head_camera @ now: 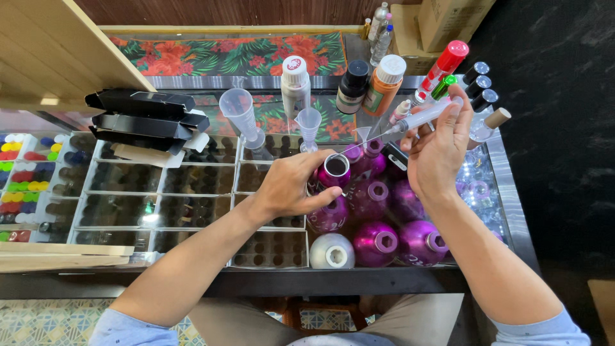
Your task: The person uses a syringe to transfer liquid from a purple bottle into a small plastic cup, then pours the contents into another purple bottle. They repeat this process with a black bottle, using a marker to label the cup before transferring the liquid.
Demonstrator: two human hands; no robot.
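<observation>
My left hand (296, 186) grips an open metallic purple bottle (334, 173) among several purple bottles (378, 221) on a glass counter. My right hand (441, 148) holds a clear syringe (419, 118), tilted, with its long needle tip just above the open bottle's mouth. A white bottle (332, 251) lies at the front of the cluster. A small clear funnel (308, 123) stands behind the bottle.
Black trays of small vials (192, 192) fill the counter's left side, with coloured caps (22, 179) at the far left. A measuring cylinder (238, 112), white, dark and orange bottles (368, 83) and a red-capped can (445, 64) stand at the back. Folded black boxes (147, 115) lie at left.
</observation>
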